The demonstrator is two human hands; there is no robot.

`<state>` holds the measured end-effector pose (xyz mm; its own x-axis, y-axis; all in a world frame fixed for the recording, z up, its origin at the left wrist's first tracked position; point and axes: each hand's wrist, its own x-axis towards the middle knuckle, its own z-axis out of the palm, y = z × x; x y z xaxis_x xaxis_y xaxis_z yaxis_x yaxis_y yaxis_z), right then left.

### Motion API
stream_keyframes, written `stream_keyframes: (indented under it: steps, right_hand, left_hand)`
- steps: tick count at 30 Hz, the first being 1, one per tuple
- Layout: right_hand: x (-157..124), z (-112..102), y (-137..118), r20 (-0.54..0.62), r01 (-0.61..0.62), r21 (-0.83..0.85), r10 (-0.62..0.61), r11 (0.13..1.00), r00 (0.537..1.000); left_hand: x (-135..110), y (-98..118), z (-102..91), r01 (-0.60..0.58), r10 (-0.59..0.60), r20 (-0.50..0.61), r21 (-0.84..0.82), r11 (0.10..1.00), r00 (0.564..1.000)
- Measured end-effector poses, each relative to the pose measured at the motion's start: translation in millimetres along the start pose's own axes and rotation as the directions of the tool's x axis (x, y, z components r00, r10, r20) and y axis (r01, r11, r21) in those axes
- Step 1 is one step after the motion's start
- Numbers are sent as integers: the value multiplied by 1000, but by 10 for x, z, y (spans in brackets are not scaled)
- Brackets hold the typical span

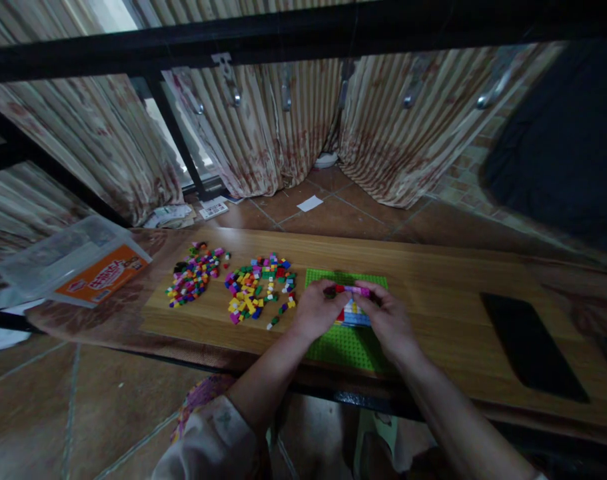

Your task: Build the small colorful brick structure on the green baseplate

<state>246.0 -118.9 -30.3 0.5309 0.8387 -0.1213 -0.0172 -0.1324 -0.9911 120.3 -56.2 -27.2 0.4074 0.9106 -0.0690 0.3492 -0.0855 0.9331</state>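
Observation:
Both hands meet over a green studded baseplate [350, 350] on the wooden board. Between their fingertips is a short row of toy bricks [356, 291], pink at the right and red at the left. My left hand [319, 310] is closed on the row's left end, and my right hand [389, 320] pinches its pink end. Just below the fingers, a small brick build [356, 316] in blue, white, red and yellow sits on the baseplate. The hands cover part of it. I cannot tell whether the held row touches the build.
Two loose piles of coloured bricks, a nearer pile [250, 293] and a farther pile [193, 277], lie left of the baseplate. A clear plastic box [78, 260] with an orange label stands at far left. A flat black object [533, 347] lies at right. Curtains [278, 133] hang behind.

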Motion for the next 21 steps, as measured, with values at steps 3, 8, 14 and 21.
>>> stream_keyframes:
  steps: [3, 8, 14, 21]
  right_hand:
    - [4, -27, 25, 22, 31, -76, -30, 997, 999]
    - [18, -46, 55, 37, 35, -98, -31, 995, 999]
    - [-4, -50, 36, 67, 8, -19, -7, 1000, 998]
    - [-19, -35, -8, 59, -2, -43, 4, 999, 998]
  left_hand:
    - [14, -3, 8, 14, -14, 3, -4, 1000, 1000]
    - [5, -22, 14, 16, -16, -3, 4, 1000, 1000]
    - [-32, -29, -7, -57, 56, 17, 39, 998, 998]
    - [-5, -32, -2, -37, 37, -13, 34, 999, 999]
